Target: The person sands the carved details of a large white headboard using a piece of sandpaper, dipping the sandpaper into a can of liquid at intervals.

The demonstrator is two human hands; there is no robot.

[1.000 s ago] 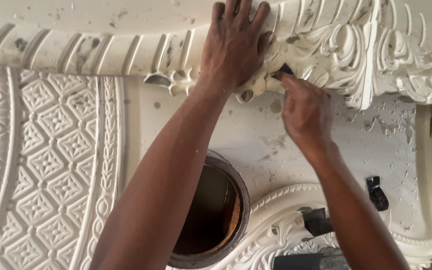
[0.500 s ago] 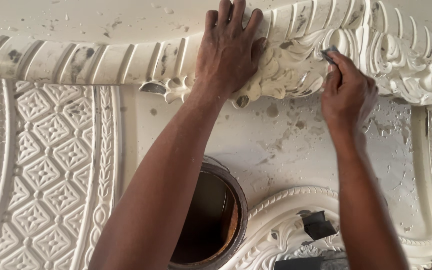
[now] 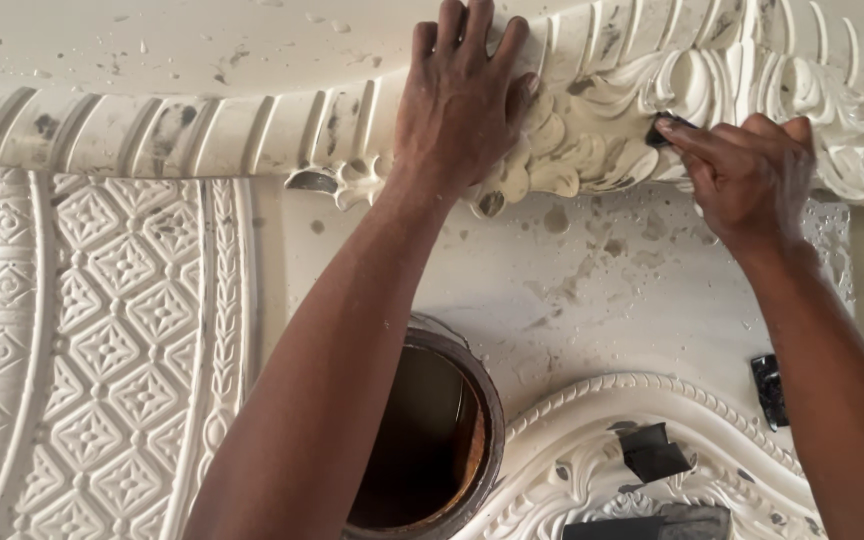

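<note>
left hand [image 3: 462, 105] pressing flat and open on white plaster leaf carving [image 3: 592, 150], top middle | right hand [image 3: 747, 175] pinching small dark sanding scrap [image 3: 664, 130], rubbing carving | grey smudges showing, more rubbing left

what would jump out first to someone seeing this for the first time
First, the two bare hands at the top: the left hand lies flat on an ornate white plaster moulding, while the right hand presses a small dark tool against its carved leaves. Next, the white panel of raised diamond patterns filling the left side. Then the dark round bucket low in the middle, between the forearms.
</note>
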